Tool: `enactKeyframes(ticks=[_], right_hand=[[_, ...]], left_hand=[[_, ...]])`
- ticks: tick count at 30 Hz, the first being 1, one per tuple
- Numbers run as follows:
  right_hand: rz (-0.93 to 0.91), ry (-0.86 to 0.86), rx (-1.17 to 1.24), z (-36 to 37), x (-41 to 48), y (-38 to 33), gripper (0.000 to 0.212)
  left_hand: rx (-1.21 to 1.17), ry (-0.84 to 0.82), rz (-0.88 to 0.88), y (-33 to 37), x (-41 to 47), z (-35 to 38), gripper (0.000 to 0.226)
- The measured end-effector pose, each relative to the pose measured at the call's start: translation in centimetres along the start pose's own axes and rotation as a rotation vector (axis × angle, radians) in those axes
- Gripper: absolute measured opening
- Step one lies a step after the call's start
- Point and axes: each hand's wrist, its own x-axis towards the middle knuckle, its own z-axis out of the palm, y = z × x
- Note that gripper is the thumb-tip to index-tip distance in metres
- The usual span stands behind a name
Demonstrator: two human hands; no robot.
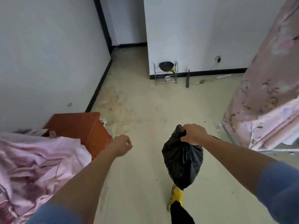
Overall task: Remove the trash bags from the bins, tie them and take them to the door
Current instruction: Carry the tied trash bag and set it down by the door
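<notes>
A full black trash bag [182, 160] hangs above the floor in the lower middle of the view. My right hand [193, 134] grips its gathered neck from above. My left hand [121, 145] is held out to the left of the bag, apart from it, its fingers loosely curled with nothing in them. Below the bag a foot in a yellow shoe [176, 196] steps forward. No bin is in view.
An orange-brown cabinet [80, 126] and a bed with pink bedding [32, 159] stand at the left. A pink floral cloth wardrobe [267, 94] fills the right. A metal rack with a black wok [165, 73] stands by the white wall corner ahead. A corridor [127, 52] opens beyond it.
</notes>
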Motion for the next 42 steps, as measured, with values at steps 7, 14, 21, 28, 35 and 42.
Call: enactKeyframes(ticks=[7, 14, 21, 28, 35, 42], right_hand=[[-0.069, -0.051, 0.021, -5.0, 23.3, -0.8, 0.033], [-0.154, -0.048, -0.06, -13.5, 43.5, -4.2, 0.03], [-0.158, -0.018, -0.093, -17.6, 65.0, -7.8, 0.029], [-0.092, 0.017, -0.065, -24.7, 83.3, -11.4, 0.038], [-0.115, 0.068, -0.067, -30.2, 101.3, -14.0, 0.037], [-0.168, -0.027, -0.09, -33.3, 123.1, -17.1, 0.035]], left_hand=[[-0.066, -0.012, -0.094, 0.8, 20.3, -8.0, 0.022], [-0.134, 0.022, -0.152, 0.1, 36.6, -16.7, 0.01], [-0.135, 0.05, -0.174, -4.2, 56.8, -24.6, 0.015], [-0.136, 0.023, -0.156, -4.6, 76.2, -36.4, 0.023], [-0.166, 0.041, -0.091, -4.5, 94.3, -45.7, 0.02], [-0.172, 0.022, -0.164, -6.8, 113.4, -51.9, 0.018]])
